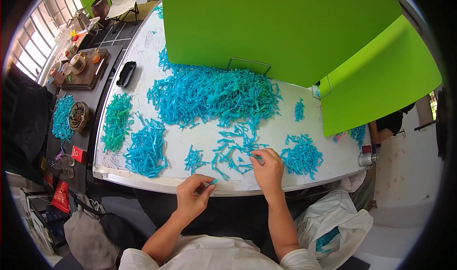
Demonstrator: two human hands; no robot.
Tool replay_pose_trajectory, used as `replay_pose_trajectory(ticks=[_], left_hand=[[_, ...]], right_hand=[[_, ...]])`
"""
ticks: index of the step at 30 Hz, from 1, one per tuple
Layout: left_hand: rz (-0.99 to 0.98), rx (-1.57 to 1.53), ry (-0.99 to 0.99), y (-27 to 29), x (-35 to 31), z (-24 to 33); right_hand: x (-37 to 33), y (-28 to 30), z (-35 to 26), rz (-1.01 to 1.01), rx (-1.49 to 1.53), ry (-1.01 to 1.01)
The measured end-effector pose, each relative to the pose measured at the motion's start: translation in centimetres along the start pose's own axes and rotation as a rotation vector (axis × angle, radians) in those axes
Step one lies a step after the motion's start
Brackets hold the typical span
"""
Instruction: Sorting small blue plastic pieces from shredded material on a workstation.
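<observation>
My left hand is at the near edge of the white table, its thumb and fingers pinched on a small blue plastic piece. To the right and a little farther in, my right hand pinches another thin blue piece, mostly covered by the fingers. Between and beyond the hands lie loose blue pieces, spread out singly. A small heap sits beyond my left hand, and a larger heap is right of my right hand. Farther back spreads a big blue-green mound.
Green panels in wire stands rise behind the mound. At the left are a blue heap, a greener heap and a black tray. A white bag with blue pieces stands at the lower right. Another person's arm shows beyond.
</observation>
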State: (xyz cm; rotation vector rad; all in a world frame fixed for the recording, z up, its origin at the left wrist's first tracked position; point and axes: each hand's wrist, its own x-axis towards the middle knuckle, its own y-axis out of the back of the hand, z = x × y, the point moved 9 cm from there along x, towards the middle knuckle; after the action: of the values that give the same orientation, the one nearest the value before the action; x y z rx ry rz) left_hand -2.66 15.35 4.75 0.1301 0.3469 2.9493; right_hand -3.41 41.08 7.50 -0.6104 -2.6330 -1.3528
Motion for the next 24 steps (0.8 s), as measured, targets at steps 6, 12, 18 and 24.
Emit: replay_pose_trajectory(ticks=[6,12,18,24], left_hand=[[-0.007,0.03,0.008,-0.1,0.0,-0.3],[-0.002,0.013,0.009,-0.1,0.0,-0.3],[0.003,0.036,-0.013,-0.1,0.1,-0.1],[-0.007,0.043,-0.014,-0.1,0.1,-0.3]], right_hand=[[-0.2,-2.3,-1.0,-0.11,0.018,-0.027],[-0.2,-3.2,-2.1,-0.133,-0.126,-0.041],[0.3,-3.9,-6.5,-0.169,0.09,0.219],[-0.4,-7.4,-7.4,-0.312,-0.068,0.387]])
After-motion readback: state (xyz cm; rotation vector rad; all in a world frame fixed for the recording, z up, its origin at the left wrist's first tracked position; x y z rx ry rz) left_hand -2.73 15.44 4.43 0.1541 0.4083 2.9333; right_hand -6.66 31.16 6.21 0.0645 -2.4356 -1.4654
